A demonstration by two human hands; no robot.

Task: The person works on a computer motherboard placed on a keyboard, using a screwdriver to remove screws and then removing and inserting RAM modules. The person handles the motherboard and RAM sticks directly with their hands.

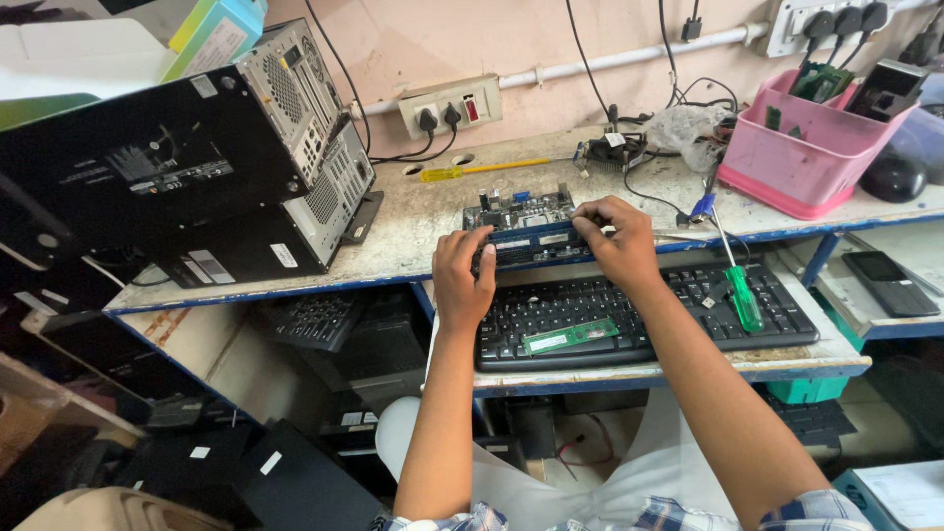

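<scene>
Both hands press on a circuit board (521,228) lying at the front edge of the surface (413,231), just behind the black keyboard (639,315). The left hand (462,280) has its fingers (484,258) curled onto the board's near-left edge; the right hand (615,241) has its fingers (587,218) closed on the board's right end. A green memory stick (570,336) lies on the keyboard, and a green-handled screwdriver (739,290) rests across the keyboard's right part.

Two hands, the left hand (464,277) and the right hand (615,239), are on one circuit board (521,228). One keyboard (644,315) carries one green memory stick (570,336). Two screwdrivers: a green one (742,295) at three o'clock, a yellow one (482,169) at twelve. Two computer cases (197,167) at nine o'clock. One pink tub (801,157). One phone (890,283).
</scene>
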